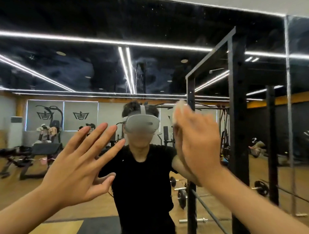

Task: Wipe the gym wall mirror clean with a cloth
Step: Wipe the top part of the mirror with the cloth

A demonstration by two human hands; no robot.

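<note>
Gym: black power rack (236, 137) right of centre, weight bench (44, 147) at left, barbell plates (182, 197) on wood floor (16, 190), wall mirror (66, 12) spanning the frame.

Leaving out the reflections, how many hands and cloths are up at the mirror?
Hands: 2, left hand and right hand
Cloth: 1
Total: 3

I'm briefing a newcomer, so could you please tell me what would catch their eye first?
Two raised hands fill the middle: the left hand spread open, the right hand pressing a pale cloth against the mirror. Between them stands the person's reflection, wearing a grey headset.
</note>
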